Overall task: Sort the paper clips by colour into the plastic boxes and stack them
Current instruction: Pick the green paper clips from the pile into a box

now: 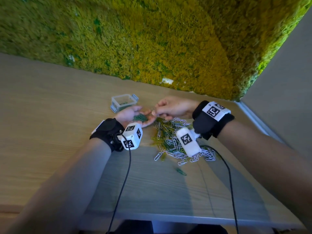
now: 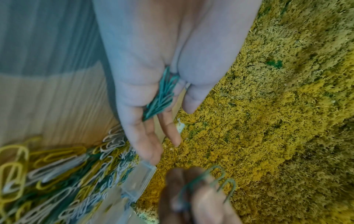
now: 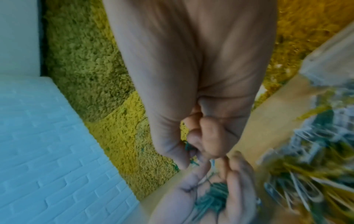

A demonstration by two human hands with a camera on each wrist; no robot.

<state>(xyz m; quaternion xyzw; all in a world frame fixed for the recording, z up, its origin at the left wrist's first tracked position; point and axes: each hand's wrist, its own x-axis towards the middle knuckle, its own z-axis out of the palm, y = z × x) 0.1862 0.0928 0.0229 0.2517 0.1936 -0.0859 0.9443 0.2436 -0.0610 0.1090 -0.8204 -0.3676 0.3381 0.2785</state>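
Note:
My left hand (image 1: 130,114) lies palm up just right of the clear plastic box (image 1: 118,107), fingers relaxed, with a small heap of green paper clips (image 1: 140,117) on the palm. Above its fingertips, my right hand (image 1: 158,110) pinches a few green clips. In the left wrist view the palm's green clips (image 2: 161,97) show clearly, and the right hand's fingertips (image 2: 193,197) hold green clips (image 2: 220,180). The right wrist view shows curled fingers (image 3: 206,136) over the left palm (image 3: 178,201). The box holds some green clips.
A mixed pile of white, yellow and green clips (image 1: 175,141) spreads over the wooden table (image 1: 50,132) under my right wrist. One green clip (image 1: 181,172) lies apart, nearer to me. A moss wall (image 1: 152,39) bounds the table's far edge. Two cables hang off the front.

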